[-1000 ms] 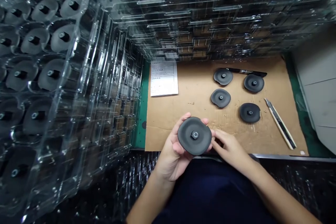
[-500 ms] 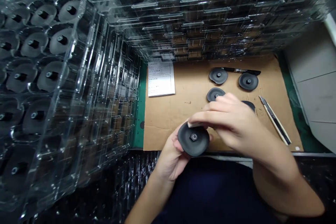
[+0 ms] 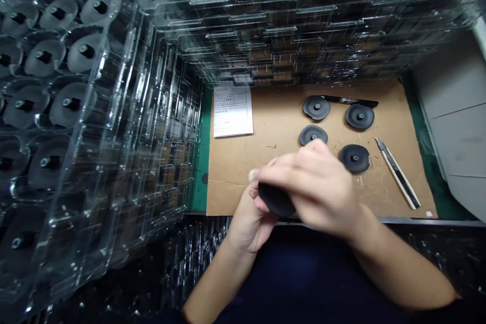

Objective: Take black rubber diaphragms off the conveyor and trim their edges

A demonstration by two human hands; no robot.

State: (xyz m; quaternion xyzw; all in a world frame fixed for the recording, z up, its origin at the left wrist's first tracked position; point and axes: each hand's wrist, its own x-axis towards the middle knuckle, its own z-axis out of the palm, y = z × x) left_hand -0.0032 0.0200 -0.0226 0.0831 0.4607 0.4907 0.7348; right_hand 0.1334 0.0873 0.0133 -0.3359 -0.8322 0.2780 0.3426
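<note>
Left of the cardboard sheet (image 3: 228, 195), a stack of clear plastic trays (image 3: 125, 126) rises like a wall and runs along the sheet's far side too. Its pockets hold dark discs (image 3: 70, 104), each with a small stud in the middle; the lower layers blur behind the reflections. A strip of green mat (image 3: 200, 162) shows along the sheet's left edge.

On the far left part of the sheet lies a paper form (image 3: 233, 111). It has printed lines and a table, but the writing is too small to read.

At the sheet's near edge, the left hand (image 3: 246, 217) is cupped and partly closed, holding a black disc (image 3: 275, 199) from below. The right hand (image 3: 311, 182) is blurred and curves over that disc, its fingers (image 3: 296, 172) bent and hiding most of it. I cannot tell how firmly it grips. A pale bit (image 3: 252, 175) shows at the right hand's fingertips; I cannot make out what it is.

Toward the sheet's far right corner lie 4 black discs (image 3: 316, 108) with centre studs. Just beyond them is a black marker (image 3: 351, 101), with no readable label. Near the sheet's right edge lies a utility knife (image 3: 398, 173), and past that edge stands a grey panel (image 3: 451, 111).
</note>
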